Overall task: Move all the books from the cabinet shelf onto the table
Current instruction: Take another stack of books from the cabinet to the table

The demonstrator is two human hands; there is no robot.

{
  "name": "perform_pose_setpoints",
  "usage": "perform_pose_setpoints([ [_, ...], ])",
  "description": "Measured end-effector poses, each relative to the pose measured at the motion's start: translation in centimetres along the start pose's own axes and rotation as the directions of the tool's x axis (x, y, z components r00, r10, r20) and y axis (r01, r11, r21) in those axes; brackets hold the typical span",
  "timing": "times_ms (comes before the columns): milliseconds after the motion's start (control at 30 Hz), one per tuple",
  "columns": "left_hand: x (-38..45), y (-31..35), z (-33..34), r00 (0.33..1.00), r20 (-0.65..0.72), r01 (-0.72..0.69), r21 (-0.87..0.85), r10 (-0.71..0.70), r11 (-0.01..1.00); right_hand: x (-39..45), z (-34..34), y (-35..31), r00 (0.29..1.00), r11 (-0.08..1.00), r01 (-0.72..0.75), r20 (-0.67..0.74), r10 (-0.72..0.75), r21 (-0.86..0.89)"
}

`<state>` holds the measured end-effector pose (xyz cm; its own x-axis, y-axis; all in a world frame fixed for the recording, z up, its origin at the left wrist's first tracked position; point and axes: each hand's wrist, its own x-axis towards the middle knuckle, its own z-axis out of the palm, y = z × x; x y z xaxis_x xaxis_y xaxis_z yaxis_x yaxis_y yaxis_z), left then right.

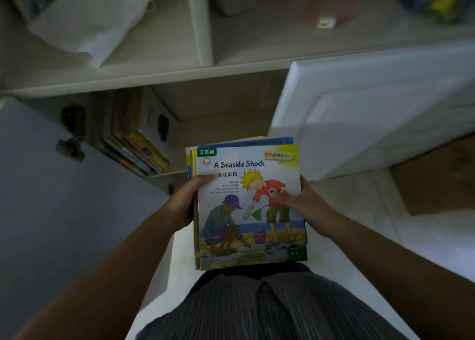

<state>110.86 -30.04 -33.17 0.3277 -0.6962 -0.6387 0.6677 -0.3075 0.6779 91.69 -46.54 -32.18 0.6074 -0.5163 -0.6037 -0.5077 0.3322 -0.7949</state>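
I hold a stack of thin picture books [246, 206] flat in front of my body; the top cover reads "A Seaside Shock". My left hand [183, 201] grips the stack's left edge with the thumb on the cover. My right hand [305, 206] grips the right edge, thumb on top. Several more colourful books [136, 152] lean together on the low cabinet shelf [164, 174] at the left, behind and below the stack. No table is in view.
Two white cabinet doors stand open: the left door [51, 198] and the right door [372, 113]. Above, an upper shelf [128, 75] holds a white bag [87, 18] and small items. A brown cardboard sheet [434, 175] lies on the floor at right.
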Motion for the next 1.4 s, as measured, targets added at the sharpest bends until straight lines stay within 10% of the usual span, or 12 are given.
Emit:
perform_pose_setpoints([
  [567, -5.3, -13.3, 19.7, 0.867, 0.382, 0.07, 0.543, -0.32, 0.837, -25.3, -7.5, 17.2, 0.773, 0.945, -0.059, -0.584, 0.248, 0.322],
  [1400, -20.5, -38.9, 36.2, 0.453, 0.444, -0.301, 0.892, -0.773, 0.337, -52.9, -0.6, 38.6, 0.405, 0.629, 0.29, -0.688, 0.602, 0.721],
])
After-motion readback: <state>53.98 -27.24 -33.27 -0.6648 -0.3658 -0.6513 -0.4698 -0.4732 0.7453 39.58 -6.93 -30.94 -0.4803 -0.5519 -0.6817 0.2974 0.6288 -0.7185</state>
